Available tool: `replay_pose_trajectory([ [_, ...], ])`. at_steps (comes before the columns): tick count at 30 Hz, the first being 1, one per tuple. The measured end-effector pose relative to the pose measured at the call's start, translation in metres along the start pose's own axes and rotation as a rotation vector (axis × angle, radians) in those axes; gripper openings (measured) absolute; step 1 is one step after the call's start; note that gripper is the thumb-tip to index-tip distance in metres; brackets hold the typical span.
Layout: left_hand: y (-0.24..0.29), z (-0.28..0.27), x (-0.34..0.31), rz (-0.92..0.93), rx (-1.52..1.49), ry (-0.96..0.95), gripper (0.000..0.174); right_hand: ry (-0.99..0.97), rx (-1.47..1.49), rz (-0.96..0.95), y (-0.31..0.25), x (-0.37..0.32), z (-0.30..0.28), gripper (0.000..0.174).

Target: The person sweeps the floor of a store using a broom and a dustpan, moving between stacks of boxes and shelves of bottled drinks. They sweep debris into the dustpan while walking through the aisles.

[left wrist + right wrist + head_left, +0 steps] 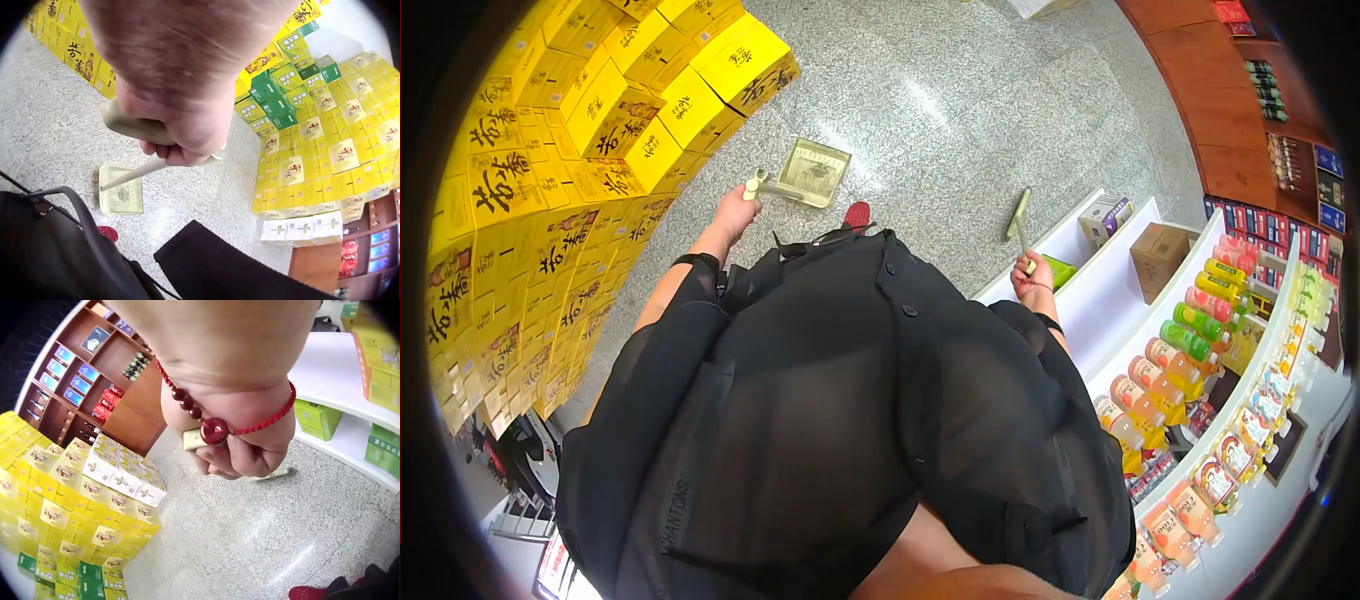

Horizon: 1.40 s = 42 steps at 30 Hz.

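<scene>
left hand [738,213] grips the dustpan [832,175], right hand [1032,280] clutches the broom [1019,213]; sweeping step imo; next probably needs the broom brought over to the dustpan

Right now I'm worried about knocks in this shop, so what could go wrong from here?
The dustpan in the left hand is near the stacked yellow boxes; a wide swing might bump them.
The broom in the right hand is near the white shelf and could strike it.
The red shoe is close to the dustpan, so a step might kick it.
</scene>
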State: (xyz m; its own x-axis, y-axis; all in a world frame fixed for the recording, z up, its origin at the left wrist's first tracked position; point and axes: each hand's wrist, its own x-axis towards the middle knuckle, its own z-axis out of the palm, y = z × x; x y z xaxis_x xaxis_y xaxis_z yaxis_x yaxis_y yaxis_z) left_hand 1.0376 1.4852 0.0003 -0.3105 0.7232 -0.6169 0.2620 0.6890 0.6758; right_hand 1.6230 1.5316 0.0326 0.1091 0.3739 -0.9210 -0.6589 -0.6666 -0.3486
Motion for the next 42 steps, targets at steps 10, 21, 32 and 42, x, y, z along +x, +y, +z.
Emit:
replay_pose_trajectory([
  [10,0.022,-0.004,0.034,-0.042,0.01,-0.055,0.04,-0.165,-0.776,0.067,0.041,-0.029,0.095,0.032],
  [21,0.034,0.0,0.027,-0.06,-0.079,-0.039,0.035,-0.511,-1.222,0.098,0.018,-0.054,0.204,0.059],
  [32,0.024,0.005,0.033,-0.062,-0.082,0.042,0.025,-0.293,-0.471,0.009,-0.075,-0.002,0.085,0.054],
  [42,0.062,0.04,0.032,-0.149,-0.175,0.086,0.025,-0.098,-0.262,0.102,-0.171,0.104,0.099,0.01],
])
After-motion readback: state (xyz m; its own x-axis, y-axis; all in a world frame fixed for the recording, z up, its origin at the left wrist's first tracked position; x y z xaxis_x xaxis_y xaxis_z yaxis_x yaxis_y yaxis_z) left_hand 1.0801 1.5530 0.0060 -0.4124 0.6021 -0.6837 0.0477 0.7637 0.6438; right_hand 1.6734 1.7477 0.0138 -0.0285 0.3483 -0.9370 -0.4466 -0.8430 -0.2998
